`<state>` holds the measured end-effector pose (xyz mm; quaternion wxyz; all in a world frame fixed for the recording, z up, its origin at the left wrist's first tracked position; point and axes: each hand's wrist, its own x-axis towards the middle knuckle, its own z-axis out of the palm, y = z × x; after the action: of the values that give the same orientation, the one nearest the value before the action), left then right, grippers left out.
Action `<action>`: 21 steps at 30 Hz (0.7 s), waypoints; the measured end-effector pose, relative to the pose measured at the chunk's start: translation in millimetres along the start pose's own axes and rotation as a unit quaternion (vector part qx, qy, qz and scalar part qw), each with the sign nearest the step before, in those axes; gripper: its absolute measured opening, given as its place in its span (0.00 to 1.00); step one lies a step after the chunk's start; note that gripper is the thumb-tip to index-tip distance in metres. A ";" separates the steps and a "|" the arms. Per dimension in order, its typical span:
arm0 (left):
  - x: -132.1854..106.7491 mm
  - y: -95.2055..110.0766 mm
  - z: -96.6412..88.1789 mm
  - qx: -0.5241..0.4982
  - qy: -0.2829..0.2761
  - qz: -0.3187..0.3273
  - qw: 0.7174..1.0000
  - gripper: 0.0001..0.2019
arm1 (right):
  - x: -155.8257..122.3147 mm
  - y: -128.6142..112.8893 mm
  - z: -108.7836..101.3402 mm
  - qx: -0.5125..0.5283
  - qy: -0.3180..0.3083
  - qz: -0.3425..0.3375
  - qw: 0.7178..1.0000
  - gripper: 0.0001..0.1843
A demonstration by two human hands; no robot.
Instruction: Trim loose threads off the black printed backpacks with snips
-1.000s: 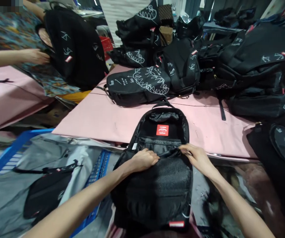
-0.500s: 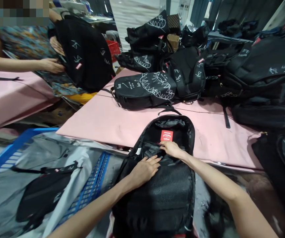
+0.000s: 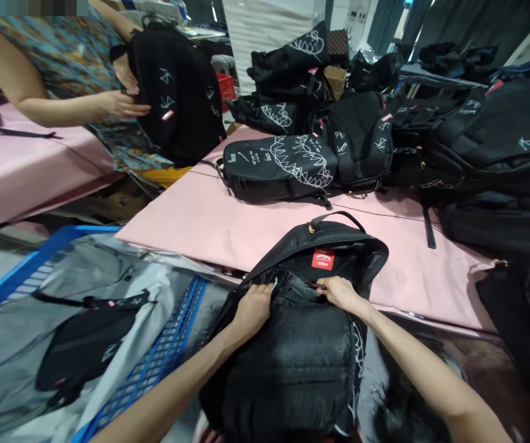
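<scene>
A black backpack (image 3: 292,363) lies open at the near edge of the pink table (image 3: 228,227), with a red label (image 3: 322,259) showing inside. My left hand (image 3: 252,307) is closed on the left rim of its opening. At the right side of the opening my right hand (image 3: 341,293) pinches the inner lining just below the label. The bag's top flap (image 3: 333,237) leans over the opening.
A blue crate (image 3: 163,357) lined with grey plastic holds a black bag (image 3: 84,357) at my left. Several black backpacks with white shark-mouth prints (image 3: 287,161) are piled across the table's far side and right. Another person's hand (image 3: 119,104) holds a black backpack (image 3: 176,92) at upper left.
My left hand slid from the mesh panel up to the opening's left rim. The top flap has tipped forward over the opening, and my right hand shifted slightly right. The other person turned their backpack.
</scene>
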<state>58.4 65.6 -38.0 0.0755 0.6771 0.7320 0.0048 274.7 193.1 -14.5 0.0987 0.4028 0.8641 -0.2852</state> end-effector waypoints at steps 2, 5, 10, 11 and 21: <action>-1.0 4.6 -1.7 0.004 -0.019 0.018 1.000 0.21 | 1.6 1.8 1.4 0.000 -0.001 0.006 1.000 0.10; -5.4 13.6 -4.0 0.021 -0.030 0.018 0.999 0.21 | 1.6 3.5 3.3 -0.001 0.002 0.008 1.000 0.09; -9.4 28.1 -3.9 0.044 -0.025 0.016 0.999 0.22 | -0.4 7.9 5.8 -0.011 0.008 0.016 1.000 0.08; -8.9 30.3 -3.3 0.047 -0.023 0.018 0.998 0.22 | 0.0 9.0 6.4 -0.012 0.008 0.018 1.000 0.08; -3.4 44.0 11.0 0.069 -0.013 0.022 0.997 0.23 | 7.7 11.3 8.2 -0.019 0.003 0.045 0.999 0.09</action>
<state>103.5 64.8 -43.7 0.0381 0.6969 0.7142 -0.0529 277.7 199.1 -28.9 0.1162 0.4399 0.8508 -0.2629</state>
